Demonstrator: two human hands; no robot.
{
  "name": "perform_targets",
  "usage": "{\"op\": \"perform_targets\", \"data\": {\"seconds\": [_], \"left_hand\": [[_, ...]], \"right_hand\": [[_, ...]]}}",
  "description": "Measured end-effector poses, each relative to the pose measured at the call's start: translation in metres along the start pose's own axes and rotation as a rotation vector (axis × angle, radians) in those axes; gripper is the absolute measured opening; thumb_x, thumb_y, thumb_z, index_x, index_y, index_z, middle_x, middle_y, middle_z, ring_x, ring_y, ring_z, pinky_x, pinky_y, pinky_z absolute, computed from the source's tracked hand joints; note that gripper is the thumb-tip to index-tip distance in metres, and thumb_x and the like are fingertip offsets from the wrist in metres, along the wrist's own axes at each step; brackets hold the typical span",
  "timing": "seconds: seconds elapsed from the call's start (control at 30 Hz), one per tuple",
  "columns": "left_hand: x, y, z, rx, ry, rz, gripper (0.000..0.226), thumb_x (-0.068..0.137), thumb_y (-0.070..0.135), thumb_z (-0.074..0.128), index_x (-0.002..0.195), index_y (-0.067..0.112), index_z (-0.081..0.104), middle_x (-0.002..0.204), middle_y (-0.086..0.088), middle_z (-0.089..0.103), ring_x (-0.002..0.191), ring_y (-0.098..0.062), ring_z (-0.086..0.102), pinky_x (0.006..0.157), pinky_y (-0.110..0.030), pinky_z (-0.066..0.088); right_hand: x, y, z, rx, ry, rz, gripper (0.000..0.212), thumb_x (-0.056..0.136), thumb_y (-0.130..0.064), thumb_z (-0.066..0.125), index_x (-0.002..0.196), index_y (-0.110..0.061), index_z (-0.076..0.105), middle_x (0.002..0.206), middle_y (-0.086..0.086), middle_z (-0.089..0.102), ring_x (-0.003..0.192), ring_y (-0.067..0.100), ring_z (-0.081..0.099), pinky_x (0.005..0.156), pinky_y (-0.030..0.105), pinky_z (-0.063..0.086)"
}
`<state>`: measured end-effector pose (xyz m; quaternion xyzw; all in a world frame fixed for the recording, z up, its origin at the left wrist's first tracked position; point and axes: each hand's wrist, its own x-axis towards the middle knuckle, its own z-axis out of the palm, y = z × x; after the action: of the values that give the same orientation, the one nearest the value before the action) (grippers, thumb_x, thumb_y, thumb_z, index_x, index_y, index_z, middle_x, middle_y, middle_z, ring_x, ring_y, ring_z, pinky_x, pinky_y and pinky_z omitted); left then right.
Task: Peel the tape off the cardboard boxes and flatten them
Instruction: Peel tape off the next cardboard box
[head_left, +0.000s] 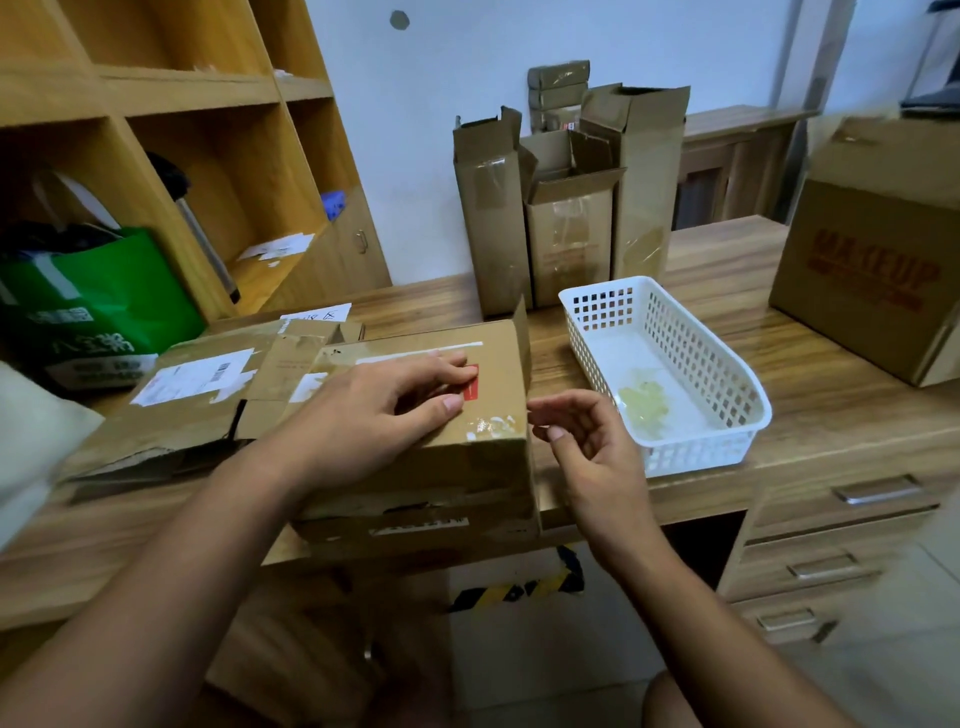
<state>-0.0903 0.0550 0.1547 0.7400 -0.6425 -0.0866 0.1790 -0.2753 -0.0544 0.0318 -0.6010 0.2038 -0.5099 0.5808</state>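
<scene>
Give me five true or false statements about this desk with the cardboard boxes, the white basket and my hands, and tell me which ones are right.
1. The left hand rests on top of the brown cardboard box at the desk's front edge. True.
2. The white perforated plastic basket is empty. False: a wad of clear peeled tape lies in it.
3. Three tall narrow cardboard boxes stand upright at the back by the wall. True.
4. The right hand grips the basket. False: it hovers between box and basket, fingers loosely curled, holding nothing.
5. The large box printed MAKEUP stands at the left of the desk. False: it stands at the right.
</scene>
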Motion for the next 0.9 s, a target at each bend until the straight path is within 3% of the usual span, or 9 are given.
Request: {"op": "perform_targets", "data": {"seconds": [0.17, 0.4, 0.5, 0.67, 0.9], "left_hand": [[0.0001, 0.0009, 0.0018, 0.008, -0.003, -0.012, 0.041, 0.095, 0.056, 0.047, 0.136, 0.053, 0.051, 0.137, 0.046, 0.035, 0.124, 0.008, 0.037, 0.096, -0.028, 0.034], [0.0016, -0.0021, 0.0033, 0.004, -0.003, 0.003, 0.042, 0.093, 0.063, 0.045, 0.134, 0.056, 0.05, 0.142, 0.044, 0.039, 0.129, 0.006, 0.041, 0.1, -0.031, 0.038], [0.0016, -0.0023, 0.0029, -0.005, -0.004, 0.003, 0.045, 0.09, 0.065, 0.044, 0.134, 0.057, 0.051, 0.141, 0.045, 0.039, 0.13, 0.005, 0.042, 0.105, -0.035, 0.04], [0.0016, -0.0017, 0.0032, -0.013, -0.007, 0.001, 0.047, 0.088, 0.065, 0.042, 0.134, 0.056, 0.051, 0.142, 0.044, 0.039, 0.133, 0.003, 0.041, 0.108, -0.038, 0.039], [0.0015, -0.003, 0.0063, 0.024, 0.017, 0.046, 0.048, 0.09, 0.064, 0.042, 0.136, 0.055, 0.05, 0.14, 0.046, 0.039, 0.132, 0.011, 0.039, 0.107, -0.033, 0.038]], "right_hand": [[-0.0004, -0.0005, 0.0021, -0.014, 0.01, -0.024, 0.05, 0.097, 0.008, 0.054, 0.092, -0.041, 0.067, 0.104, 0.002, 0.071, 0.103, 0.018, 0.068, 0.094, 0.031, 0.054], [0.0042, 0.0017, 0.0043, 0.032, 0.025, 0.001, 0.041, 0.098, 0.007, 0.053, 0.089, -0.032, 0.064, 0.096, 0.005, 0.07, 0.088, 0.019, 0.066, 0.086, 0.03, 0.055], [0.0041, 0.0036, 0.0043, 0.052, 0.006, 0.023, 0.029, 0.098, 0.01, 0.051, 0.094, -0.018, 0.06, 0.091, 0.003, 0.067, 0.087, 0.016, 0.065, 0.085, 0.03, 0.054], [0.0008, 0.0032, 0.003, 0.059, 0.024, -0.008, 0.023, 0.099, 0.003, 0.055, 0.108, -0.016, 0.062, 0.11, 0.003, 0.068, 0.104, 0.018, 0.067, 0.093, 0.034, 0.055], [0.0004, 0.0042, 0.0099, 0.088, 0.07, -0.019, 0.025, 0.099, 0.004, 0.054, 0.097, -0.018, 0.063, 0.099, 0.005, 0.07, 0.095, 0.024, 0.067, 0.09, 0.037, 0.056]]}}
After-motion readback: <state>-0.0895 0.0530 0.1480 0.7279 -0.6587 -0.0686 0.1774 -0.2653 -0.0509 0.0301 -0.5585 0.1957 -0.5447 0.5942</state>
